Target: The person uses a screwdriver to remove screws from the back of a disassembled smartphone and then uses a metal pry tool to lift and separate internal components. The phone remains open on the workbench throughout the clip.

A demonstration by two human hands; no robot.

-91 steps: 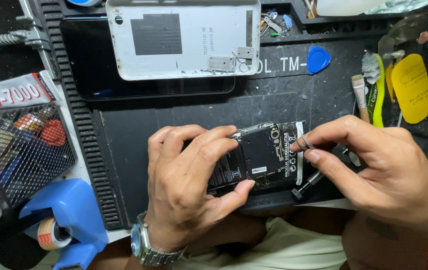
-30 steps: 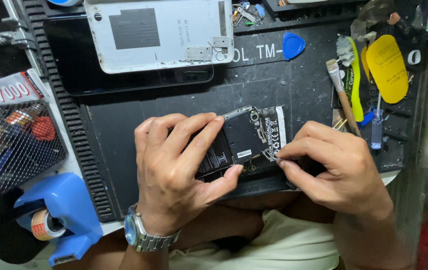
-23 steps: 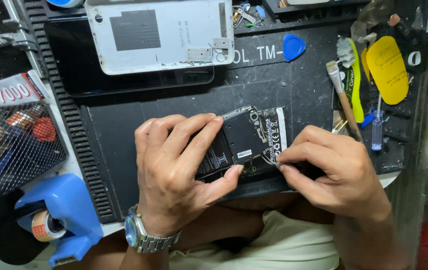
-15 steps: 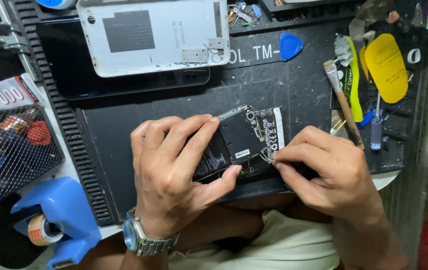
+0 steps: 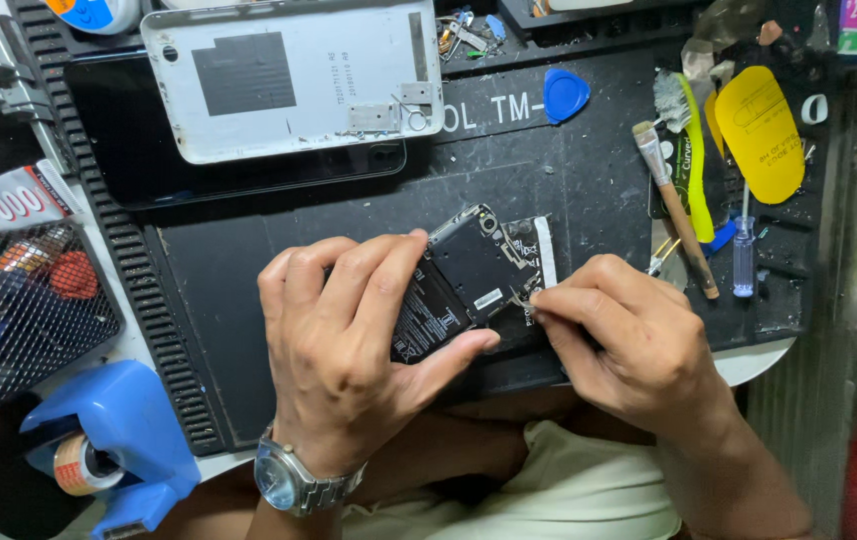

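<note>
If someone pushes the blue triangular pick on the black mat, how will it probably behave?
The blue triangular pick looks thin and flat, so it would probably slide rather than roll or tip. It seems small and plastic, so likely very light and a little flexible. Lying flush on the black work mat, it may be awkward to lift without catching an edge.

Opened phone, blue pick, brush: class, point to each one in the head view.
opened phone (image 5: pixel 469 275): head view, on its dark inner cover.
blue pick (image 5: pixel 565 93): head view, middle of the flat triangle.
brush (image 5: pixel 684 225): head view, midway along the wooden handle.
</note>
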